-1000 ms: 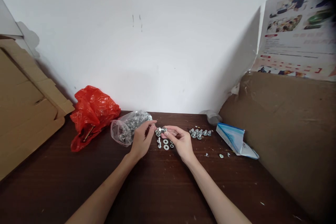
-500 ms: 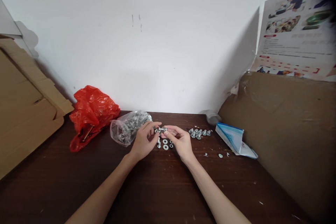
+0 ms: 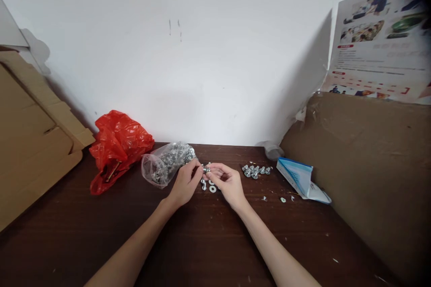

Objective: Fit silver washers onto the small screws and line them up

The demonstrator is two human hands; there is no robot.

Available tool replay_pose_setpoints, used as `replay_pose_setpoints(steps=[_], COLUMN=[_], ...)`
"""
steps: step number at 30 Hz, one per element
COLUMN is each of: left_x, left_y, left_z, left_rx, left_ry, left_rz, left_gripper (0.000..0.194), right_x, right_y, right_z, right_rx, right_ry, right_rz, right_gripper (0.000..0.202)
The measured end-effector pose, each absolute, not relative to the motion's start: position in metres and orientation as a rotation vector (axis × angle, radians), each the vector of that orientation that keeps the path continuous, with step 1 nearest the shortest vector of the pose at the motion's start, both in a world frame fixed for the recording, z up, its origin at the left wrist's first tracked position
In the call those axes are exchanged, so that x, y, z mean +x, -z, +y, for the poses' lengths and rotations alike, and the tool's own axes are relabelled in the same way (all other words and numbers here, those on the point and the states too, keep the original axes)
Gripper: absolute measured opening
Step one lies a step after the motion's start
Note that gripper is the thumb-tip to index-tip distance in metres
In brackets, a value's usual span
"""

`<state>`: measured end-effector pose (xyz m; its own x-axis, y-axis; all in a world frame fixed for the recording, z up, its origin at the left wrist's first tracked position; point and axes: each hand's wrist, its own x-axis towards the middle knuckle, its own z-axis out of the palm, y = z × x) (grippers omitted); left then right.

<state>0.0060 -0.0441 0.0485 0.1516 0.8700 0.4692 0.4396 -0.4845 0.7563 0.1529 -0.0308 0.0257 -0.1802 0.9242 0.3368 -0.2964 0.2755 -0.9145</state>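
Note:
Between my hands, above the table, is a small silver bolt (image 3: 205, 170), lying roughly sideways. My left hand (image 3: 185, 182) pinches its left end between thumb and fingertips. My right hand (image 3: 229, 184) grips the right end, where a washer or nut seems to sit; the fingers partly hide it. Just below, on the table, are loose bolts (image 3: 204, 185) and a flat washer (image 3: 212, 189). More washers are partly covered by my right hand. To the right stands a group of several bolts with washers on them (image 3: 255, 173).
A clear plastic bag of metal hardware (image 3: 168, 161) lies behind my left hand, with a red plastic bag (image 3: 119, 141) further left. A blue and white packet (image 3: 296, 177) lies at right. Cardboard (image 3: 37, 130) stands left, and a brown board (image 3: 367, 152) right.
My left hand has closed in on the bolt's left end, its raised fingers now lowered. My right hand has shifted slightly left and down, covering more of the washers.

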Motion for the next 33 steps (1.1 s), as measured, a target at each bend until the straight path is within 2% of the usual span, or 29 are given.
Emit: replay_pose_setpoints(steps=[9, 13, 19, 23, 28, 33], left_x=[0.0054, 0.0038, 0.0019, 0.0011, 0.0032, 0.0057], left_y=[-0.0434, -0.0462, -0.0531, -0.0507, -0.0499, -0.0489], left_z=[-0.0444, -0.0441, -0.0445, -0.0422, -0.0418, -0.0435], left_rx=[2.165, 2.125, 2.007, 2.020, 2.006, 2.084], left_ry=[-1.188, -1.204, -1.356, -1.355, -1.329, -1.278], left_rz=[1.242, 1.289, 1.157, 1.018, 1.162, 1.328], left_gripper=[0.033, 0.039, 0.019, 0.019, 0.015, 0.024], right_x=[0.1550, 0.1546, 0.1556, 0.1564, 0.1553, 0.1525], right_y=[-0.0319, -0.0328, -0.0307, -0.0292, -0.0291, -0.0319], right_z=[-0.0406, -0.0408, -0.0366, -0.0345, -0.0351, -0.0389], right_rx=[-0.860, -0.866, -0.874, -0.869, -0.861, -0.835], right_ry=[-0.714, -0.718, -0.845, -0.890, -0.868, -0.721], right_rz=[-1.768, -1.772, -1.647, -1.601, -1.620, -1.748], right_gripper=[0.005, 0.006, 0.011, 0.016, 0.016, 0.010])
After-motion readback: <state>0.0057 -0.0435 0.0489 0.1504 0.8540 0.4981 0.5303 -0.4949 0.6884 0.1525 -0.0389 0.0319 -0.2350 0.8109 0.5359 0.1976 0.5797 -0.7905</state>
